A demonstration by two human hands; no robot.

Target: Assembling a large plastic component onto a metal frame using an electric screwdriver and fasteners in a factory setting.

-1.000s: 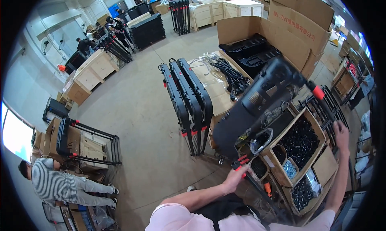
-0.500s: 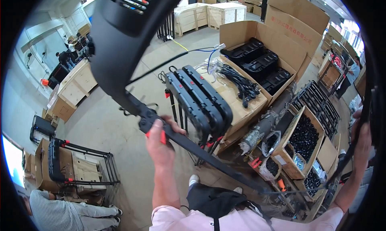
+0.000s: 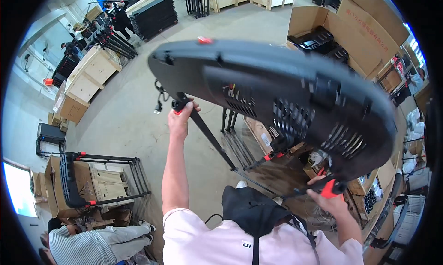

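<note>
A large black plastic console (image 3: pixel 272 76) with vent slots hangs tilted in front of me, joined to a black tube frame, much like a treadmill's handrail unit. My left hand (image 3: pixel 179 119) is closed round one leg (image 3: pixel 210 138) near its upper joint, beside a small red part. At the right, my right hand (image 3: pixel 328 201) grips the opposite joint under the console, by a red clip (image 3: pixel 328 189). A bundled black cable (image 3: pixel 159 96) dangles at the console's left end. The console hides much of the box and bench behind it.
A similar frame (image 3: pixel 73 179) stands at left, near a person in a striped shirt (image 3: pixel 80 246). An open carton (image 3: pixel 357 32) with black plastic parts is at back right. Parts bins lie at lower right. Wooden crates (image 3: pixel 87 78) and stacked black panels (image 3: pixel 154 18) are farther off.
The console frame has swung round, so the console now spans the middle and right of the view. My right hand has come inward from the far right; my left still holds its leg.
</note>
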